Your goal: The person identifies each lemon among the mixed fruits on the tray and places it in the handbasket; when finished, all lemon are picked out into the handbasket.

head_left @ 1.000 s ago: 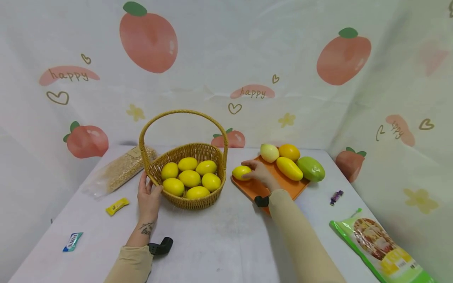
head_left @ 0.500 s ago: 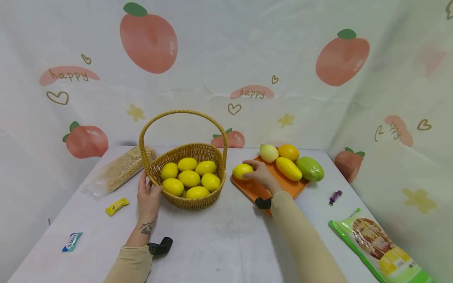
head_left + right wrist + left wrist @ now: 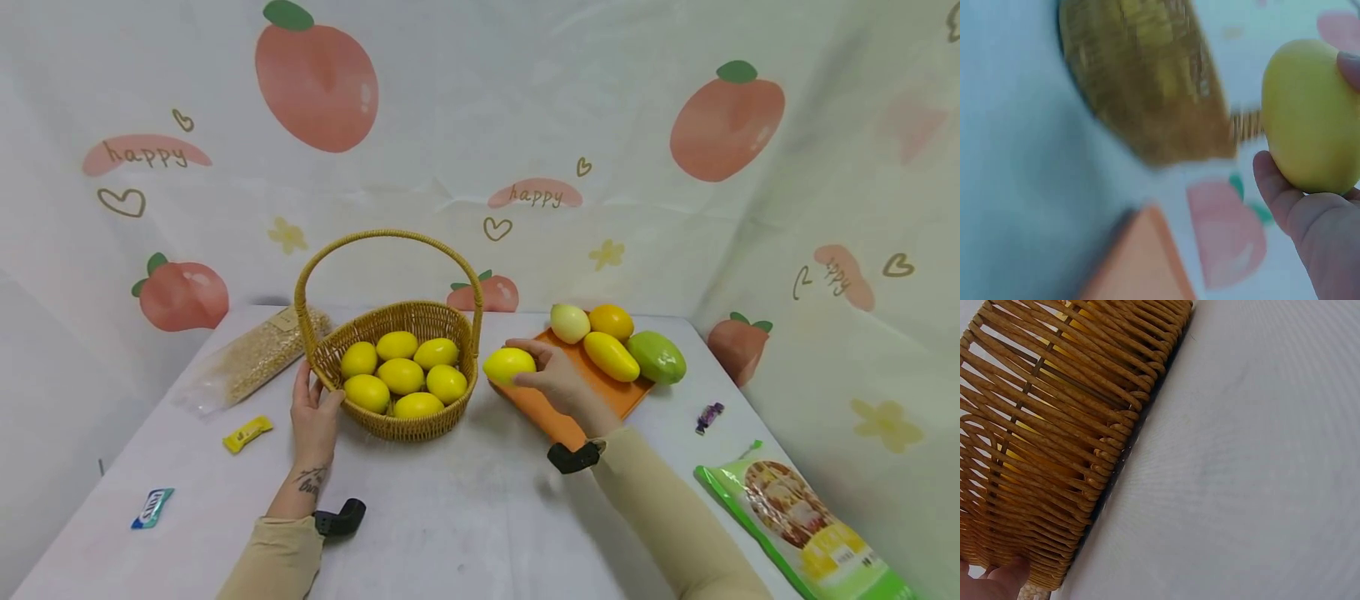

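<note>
My right hand (image 3: pixel 564 382) pinches a yellow lemon (image 3: pixel 509 367) between thumb and fingers, over the left corner of an orange tray (image 3: pixel 551 417). In the right wrist view the lemon (image 3: pixel 1310 119) shows close up, fingertips against its side. A wicker basket (image 3: pixel 408 429) with a tall arched handle stands left of the tray, several lemons (image 3: pixel 401 377) inside. On the basket's left side rests my left hand (image 3: pixel 315 425), fingers along the outer wall and thumb near the rim. The left wrist view shows fingertips touching the wicker (image 3: pixel 1054 456).
At the tray's back lie a pale round fruit (image 3: pixel 570 323), an orange fruit (image 3: pixel 611 322), a yellow mango (image 3: pixel 612 357) and a green papaya (image 3: pixel 657 357). Bagged grains (image 3: pixel 262 358) lie behind the basket. Wrapped candies (image 3: pixel 247 434) and a green snack bag (image 3: pixel 806 525) flank the table.
The right hand has raised the lemon off the tray and carried it slightly left, toward the basket. The left hand and basket have stayed in place.
</note>
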`<state>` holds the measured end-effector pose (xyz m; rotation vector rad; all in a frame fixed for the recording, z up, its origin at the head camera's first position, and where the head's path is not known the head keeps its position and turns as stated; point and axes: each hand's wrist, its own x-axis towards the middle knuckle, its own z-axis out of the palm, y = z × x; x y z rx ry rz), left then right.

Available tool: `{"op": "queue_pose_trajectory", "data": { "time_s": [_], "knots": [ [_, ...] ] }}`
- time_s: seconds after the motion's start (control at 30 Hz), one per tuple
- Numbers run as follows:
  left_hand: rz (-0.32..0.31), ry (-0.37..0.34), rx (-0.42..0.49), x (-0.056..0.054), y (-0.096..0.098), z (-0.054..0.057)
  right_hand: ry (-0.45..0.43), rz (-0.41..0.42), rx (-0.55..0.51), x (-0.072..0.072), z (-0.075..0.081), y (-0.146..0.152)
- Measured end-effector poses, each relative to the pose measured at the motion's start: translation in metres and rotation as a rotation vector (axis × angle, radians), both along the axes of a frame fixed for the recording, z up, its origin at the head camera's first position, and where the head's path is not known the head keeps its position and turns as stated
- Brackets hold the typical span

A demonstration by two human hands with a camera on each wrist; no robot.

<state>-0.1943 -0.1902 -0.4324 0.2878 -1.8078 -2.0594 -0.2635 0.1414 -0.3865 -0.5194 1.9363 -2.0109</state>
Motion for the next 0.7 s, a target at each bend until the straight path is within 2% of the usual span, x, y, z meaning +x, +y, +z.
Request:
{"op": "queue_pose_trajectory", "data": {
  "time_s": [0.1,0.2,0.33,0.5,0.7],
  "knots": [
    [-0.001,0.007,0.008,-0.001,0.0,0.0,0.013,0.075,-0.066,0.012,0.009,-0.019],
    [-0.004,0.005,0.008,-0.001,-0.001,-0.001,0.023,0.132,-0.086,0.02,0.021,-0.045],
    [-0.004,-0.004,0.006,-0.001,-0.001,-0.001,0.052,0.17,-0.06,0.021,0.036,-0.083],
    [0.0,-0.027,-0.001,-0.001,-0.001,0.0,0.073,0.187,-0.08,0.011,0.054,-0.129],
    [-0.011,-0.037,0.01,-0.001,-0.002,0.0,0.053,0.103,-0.12,-0.015,0.059,-0.163]
  ]
}}
